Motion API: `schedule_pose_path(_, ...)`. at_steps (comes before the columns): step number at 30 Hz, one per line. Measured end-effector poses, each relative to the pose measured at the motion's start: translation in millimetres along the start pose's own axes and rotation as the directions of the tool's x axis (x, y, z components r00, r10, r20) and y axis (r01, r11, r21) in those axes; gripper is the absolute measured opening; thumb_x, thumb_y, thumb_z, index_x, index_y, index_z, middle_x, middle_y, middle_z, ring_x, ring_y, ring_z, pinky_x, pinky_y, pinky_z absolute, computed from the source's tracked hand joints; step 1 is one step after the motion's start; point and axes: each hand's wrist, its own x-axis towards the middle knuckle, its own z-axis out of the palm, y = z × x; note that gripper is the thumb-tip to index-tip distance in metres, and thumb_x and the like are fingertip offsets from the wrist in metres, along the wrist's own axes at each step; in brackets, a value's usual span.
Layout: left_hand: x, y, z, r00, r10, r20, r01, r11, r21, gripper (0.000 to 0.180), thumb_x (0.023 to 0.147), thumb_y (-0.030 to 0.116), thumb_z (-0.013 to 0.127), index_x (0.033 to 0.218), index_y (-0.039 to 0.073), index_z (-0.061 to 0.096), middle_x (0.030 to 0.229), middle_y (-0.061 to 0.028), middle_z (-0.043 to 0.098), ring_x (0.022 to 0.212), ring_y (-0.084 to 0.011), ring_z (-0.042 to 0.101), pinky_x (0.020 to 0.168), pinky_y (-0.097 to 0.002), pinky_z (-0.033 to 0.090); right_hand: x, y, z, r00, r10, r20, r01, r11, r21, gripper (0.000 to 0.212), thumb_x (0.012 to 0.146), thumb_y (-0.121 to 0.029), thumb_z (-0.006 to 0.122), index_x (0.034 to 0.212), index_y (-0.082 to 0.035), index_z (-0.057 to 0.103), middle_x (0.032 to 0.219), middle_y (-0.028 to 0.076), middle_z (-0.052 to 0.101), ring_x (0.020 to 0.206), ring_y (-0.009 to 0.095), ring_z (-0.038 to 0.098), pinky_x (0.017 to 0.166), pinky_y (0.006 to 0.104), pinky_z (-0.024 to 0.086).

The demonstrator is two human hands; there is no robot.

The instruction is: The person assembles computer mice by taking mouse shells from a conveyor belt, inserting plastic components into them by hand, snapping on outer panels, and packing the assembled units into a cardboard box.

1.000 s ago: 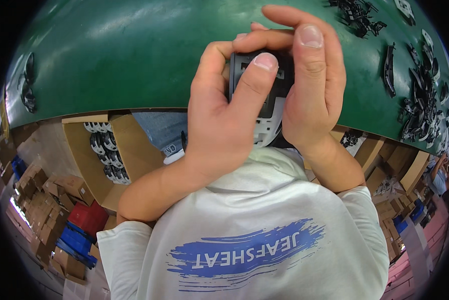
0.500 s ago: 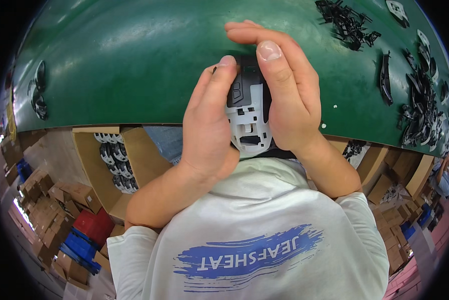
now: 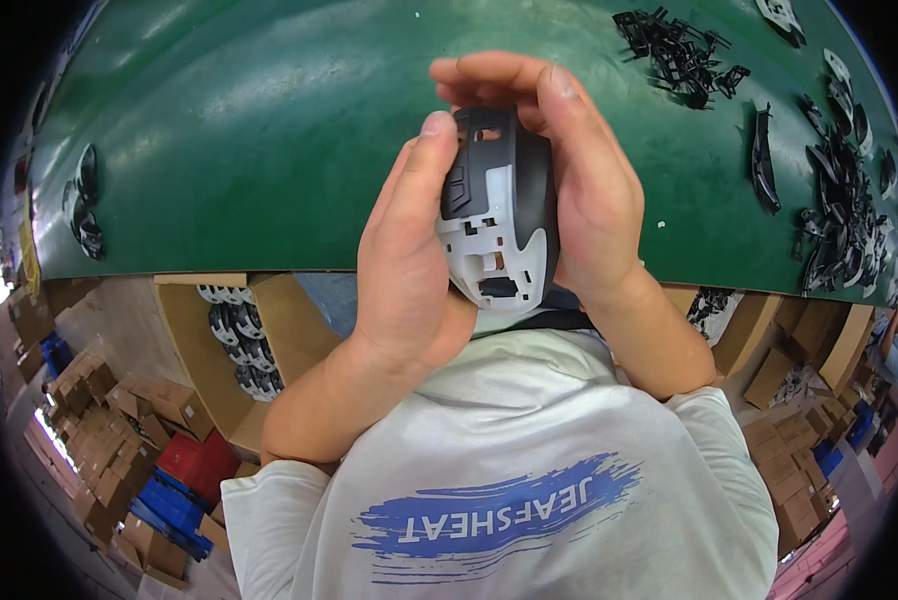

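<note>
Near the centre of the frame, a black-and-white plastic shell (image 3: 497, 205), upright, clamped between both hands above the near edge of the green tabletop (image 3: 249, 150). Left hand (image 3: 409, 270) flat against the shell's left side, thumb up along the black upper part, palm under the white lower part. Right hand (image 3: 574, 190) wrapped over the top and right side, fingers curled across the crown. Both grips pressed together on the shell, each touching it, shell sandwiched between the palms. White part facing the camera, with cut-outs; black part above and to the right.

Toward the upper right, loose black parts (image 3: 679, 50) scattered on the tabletop, more along the right rim (image 3: 839, 200). At the left edge, a few dark pieces (image 3: 84, 200). Below the tabletop, lower left, an open carton (image 3: 199, 350) with black-and-white shells (image 3: 239, 345) stacked inside.
</note>
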Motion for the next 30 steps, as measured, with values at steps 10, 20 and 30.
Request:
schedule_pose_path(10,11,-1,-25,0.7,0.549,0.457,-0.714,0.567,0.411,0.048,0.118,0.04,0.033,0.123,0.001,0.061,0.109,-0.0072,0.061,0.099,-0.0148,0.061,0.088,-0.0302,0.05,-22,-2,3,0.942,0.196,0.273,-0.306,0.837,0.454,0.085,0.113,-0.065,0.025,0.159,0.004,0.043,0.146,0.016,0.061,0.134,0.024,0.059,0.117,0.038,0.044)
schedule_pose_path(20,20,-3,-38,0.5,0.746,0.44,-0.806,0.215,0.552,0.061,0.117,0.049,0.023,0.143,0.0,0.048,0.155,-0.0185,0.044,0.141,-0.0283,0.046,0.122,-0.0463,0.033,-31,6,13,0.907,0.029,0.419,-0.032,0.999,0.001,0.132,0.084,-0.102,0.037,0.166,0.001,0.028,0.156,0.023,0.049,0.138,0.029,0.055,0.113,0.0412,0.047)
schedule_pose_path(30,10,-20,-23,0.56,0.773,0.298,-0.809,0.433,0.398,0.053,0.119,0.042,0.028,0.149,0.0,0.043,0.151,-0.0164,0.047,0.142,-0.0259,0.045,0.121,-0.0438,0.037,-37,6,9,0.967,0.09,0.238,-0.094,0.996,0.006,0.124,0.085,-0.099,0.045,0.159,0.0,0.035,0.124,0.017,0.065,0.111,0.022,0.065,0.097,0.0354,0.055)
